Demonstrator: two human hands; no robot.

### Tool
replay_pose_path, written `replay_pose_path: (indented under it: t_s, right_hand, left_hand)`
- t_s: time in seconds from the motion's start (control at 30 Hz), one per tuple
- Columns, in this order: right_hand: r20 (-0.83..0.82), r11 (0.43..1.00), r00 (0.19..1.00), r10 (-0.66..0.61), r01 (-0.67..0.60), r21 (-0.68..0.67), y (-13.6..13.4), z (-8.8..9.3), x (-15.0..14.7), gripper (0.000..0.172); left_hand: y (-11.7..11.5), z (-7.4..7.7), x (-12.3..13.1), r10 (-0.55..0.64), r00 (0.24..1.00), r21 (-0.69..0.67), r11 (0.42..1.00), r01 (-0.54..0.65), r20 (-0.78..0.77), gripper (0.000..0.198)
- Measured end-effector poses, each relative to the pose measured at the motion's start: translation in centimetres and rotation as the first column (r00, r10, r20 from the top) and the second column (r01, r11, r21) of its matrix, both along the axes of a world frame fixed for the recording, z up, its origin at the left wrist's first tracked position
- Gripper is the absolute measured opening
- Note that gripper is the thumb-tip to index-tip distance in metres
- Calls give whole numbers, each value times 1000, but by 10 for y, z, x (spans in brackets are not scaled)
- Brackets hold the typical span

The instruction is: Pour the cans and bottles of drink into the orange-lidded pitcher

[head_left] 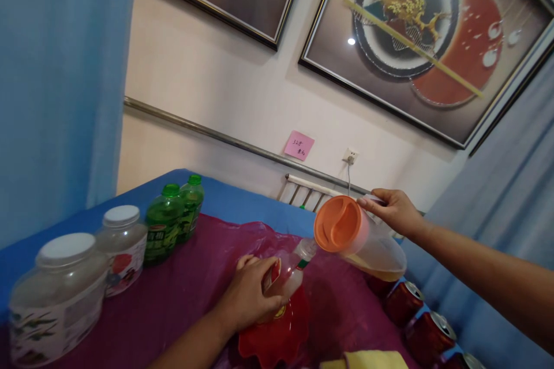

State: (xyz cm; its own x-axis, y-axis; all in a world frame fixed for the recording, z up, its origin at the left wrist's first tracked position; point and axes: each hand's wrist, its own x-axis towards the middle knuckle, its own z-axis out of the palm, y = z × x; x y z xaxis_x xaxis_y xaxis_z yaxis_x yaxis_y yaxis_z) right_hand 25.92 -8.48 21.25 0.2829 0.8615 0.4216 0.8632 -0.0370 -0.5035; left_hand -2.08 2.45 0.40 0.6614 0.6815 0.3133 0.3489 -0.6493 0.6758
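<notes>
My right hand (392, 209) grips the handle of a clear pitcher (374, 248) with an orange lid, tipped left so its spout meets the mouth of a small clear bottle (294, 268). Yellowish liquid lies in the pitcher's lower side. My left hand (251, 294) is wrapped around that bottle, holding it tilted toward the pitcher. Under the bottle sits a red scalloped dish (277, 337) on the magenta cloth (190, 288).
Two green bottles (171, 225) and two white-lidded clear jars (60, 294) stand at the left on a blue-covered table (242, 202). Several red cans (426, 328) line the right edge. A yellow cloth (367, 359) lies at the front. Blue curtains hang on both sides.
</notes>
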Motion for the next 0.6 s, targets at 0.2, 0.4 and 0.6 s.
replay_pose_path:
  t_s: [0.2,0.4,0.6]
  right_hand:
    - [13,1000,1000,7,-7,15,-1,0,1,61]
    - [26,999,1000,7,-8,33,-1,0,1,62]
    - [-10,999,1000,4,-4,34,-2,-4,1,63]
  left_hand:
    - [0,0,-1,-2,1000,-9,1000,2,-2,48]
    - [0,0,-2,-9,1000,-2,1000,9,-6,45]
    - [0,-1,-2,-2,1000,3,1000,2,7,50]
